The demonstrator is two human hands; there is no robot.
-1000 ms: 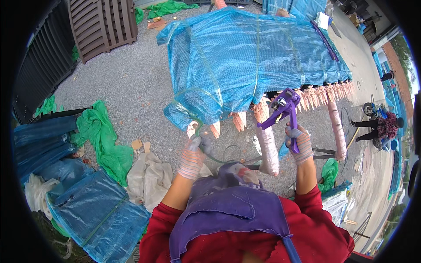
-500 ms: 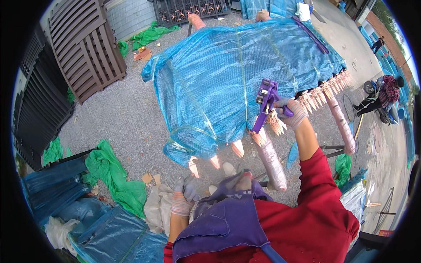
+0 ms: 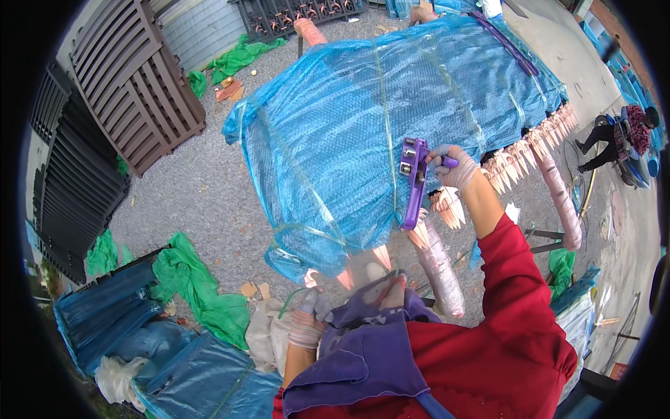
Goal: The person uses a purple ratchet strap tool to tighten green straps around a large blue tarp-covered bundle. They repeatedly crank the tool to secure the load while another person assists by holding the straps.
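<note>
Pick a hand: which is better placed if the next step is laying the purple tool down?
Right, probably: the right hand grips the purple tool by the blue wrap, while the left hand sits lower in view by the apron.

Purple hand tool (image 3: 417, 183): long body near vertical, metal fittings toward upper end, before bundle's near edge; contact unclear. Bundle (image 3: 321, 133): flat, blue-wrapped, banded. Green strap (image 3: 287, 302): short curved length showing near bundle's left corner.
</note>
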